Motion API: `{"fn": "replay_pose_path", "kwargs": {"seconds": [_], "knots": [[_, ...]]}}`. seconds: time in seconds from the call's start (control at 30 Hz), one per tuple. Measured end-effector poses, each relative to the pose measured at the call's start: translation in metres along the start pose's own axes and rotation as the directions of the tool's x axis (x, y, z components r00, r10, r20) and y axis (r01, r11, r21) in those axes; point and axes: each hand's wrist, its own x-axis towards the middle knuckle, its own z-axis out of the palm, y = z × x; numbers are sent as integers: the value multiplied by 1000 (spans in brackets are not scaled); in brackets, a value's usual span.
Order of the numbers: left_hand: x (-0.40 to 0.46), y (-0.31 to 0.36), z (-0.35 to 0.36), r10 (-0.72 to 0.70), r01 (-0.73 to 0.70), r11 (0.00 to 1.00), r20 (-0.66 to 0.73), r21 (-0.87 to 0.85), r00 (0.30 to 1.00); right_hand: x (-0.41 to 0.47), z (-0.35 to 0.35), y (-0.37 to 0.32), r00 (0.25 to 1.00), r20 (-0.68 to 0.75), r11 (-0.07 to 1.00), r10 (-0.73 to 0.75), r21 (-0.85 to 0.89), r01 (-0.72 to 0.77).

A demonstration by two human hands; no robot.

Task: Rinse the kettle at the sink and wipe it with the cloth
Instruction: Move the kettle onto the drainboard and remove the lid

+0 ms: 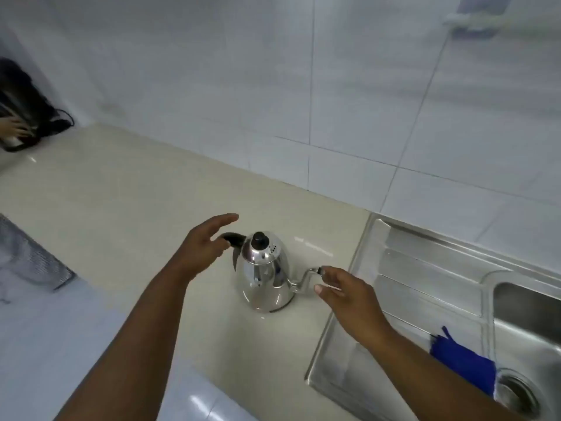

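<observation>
Kettle [264,273] upright on the counter [127,189] just left of the sink [431,262], spout toward the basin. Left hand [202,247] released, spread beside the black handle, likely to lift. Right hand [349,296] released, fingertips at the spout tip, probably steadying. Blue cloth [464,360] waiting on the drainboard.

No lettering, brand mark, number or sign can be read anywhere in this kitchen view — the frame is soft and slightly blurred. The polished steel kettle [264,275] on the counter carries no legible label, and the white wall tiles [303,86] behind it are plain — bare of any writing.
</observation>
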Motion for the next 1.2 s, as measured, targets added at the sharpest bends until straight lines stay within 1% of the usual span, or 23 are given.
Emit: {"fn": "replay_pose_path", "kwargs": {"seconds": [0.1, 0.23, 0.37, 0.47, 0.57, 0.67, 0.77, 0.83, 1.0, 1.1, 1.2], "knots": [[10, -21, -10, -46, 39, 993, 67, 110, 997, 11, 13, 4, 999, 10, 999, 35, 33, -35], [24, -48, -18, -87, 79, 994, 110, 71, 990, 22, 30, 14, 998, -6, 990, 69, 121, -67], [33, -55, -17, -121, 119, 993, 89, 22, 989, 28, 35, 19, 999, -35, 996, 30, 81, -27], [34, -52, -15, -101, 96, 994, 108, 51, 989, 28, 32, 20, 999, -40, 998, -24, 54, 27], [33, -43, -13, -57, 47, 997, 171, 61, 984, 25, 24, 19, 995, -65, 996, -79, 26, 81], [30, -26, -4, -16, 7, 999, 210, 42, 978, 16, 5, 16, 988, -115, 993, -103, 42, 108], [27, -7, 15, 21, -23, 1000, 252, 4, 967, -1, -22, 16, 977, -164, 990, -133, 18, 138], [24, 5, 34, 33, -31, 999, 267, -14, 963, -15, -42, 18, 972, -202, 991, -122, 26, 130], [11, 30, 92, 74, -89, 996, 326, 31, 942, -55, -96, 34, 955, -292, 997, -44, 53, 62], [0, 40, 128, 102, -123, 992, 374, 30, 922, -80, -126, 47, 934, -357, 997, 3, 71, 24], [-12, 44, 160, 116, -141, 989, 407, 33, 906, -100, -148, 61, 919, -391, 997, 45, 80, -15]]}}
